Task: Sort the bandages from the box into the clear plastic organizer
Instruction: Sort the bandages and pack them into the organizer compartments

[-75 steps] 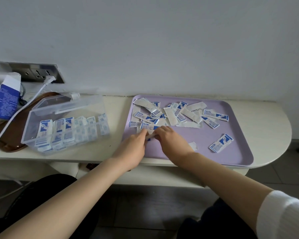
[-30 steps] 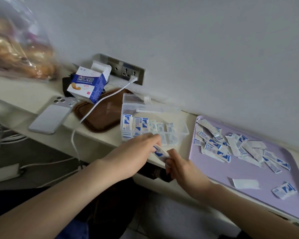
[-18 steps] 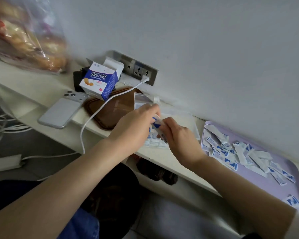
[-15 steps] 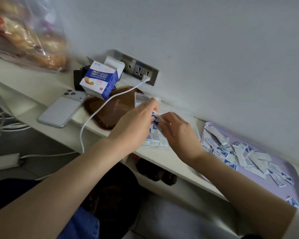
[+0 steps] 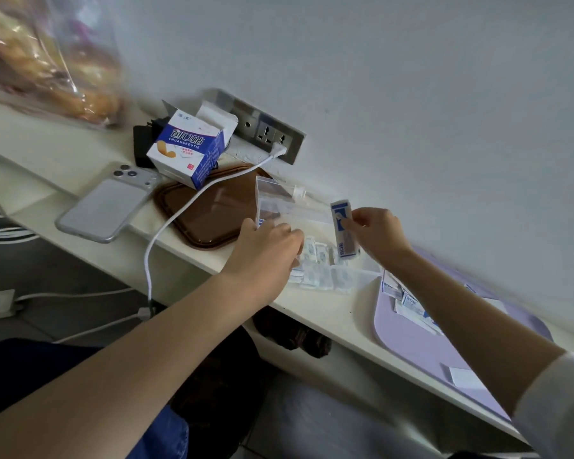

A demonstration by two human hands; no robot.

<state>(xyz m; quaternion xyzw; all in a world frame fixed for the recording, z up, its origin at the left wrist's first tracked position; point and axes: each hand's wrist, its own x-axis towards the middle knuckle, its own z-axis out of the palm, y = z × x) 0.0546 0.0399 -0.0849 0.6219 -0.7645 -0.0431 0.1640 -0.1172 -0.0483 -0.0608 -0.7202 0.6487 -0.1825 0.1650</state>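
Right now the right hand (image 5: 375, 233) is pinching a bandage (image 5: 343, 230) just above the organizer (image 5: 263, 207), while the left hand (image 5: 265, 250), apart from it, is covering the organizer's left side, fingers curled, grip unclear.

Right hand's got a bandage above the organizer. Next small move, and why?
Probably lower the bandage into a compartment beside the left hand: the right hand pinches it over the open organizer, and the left hand covers the slots on its left side.
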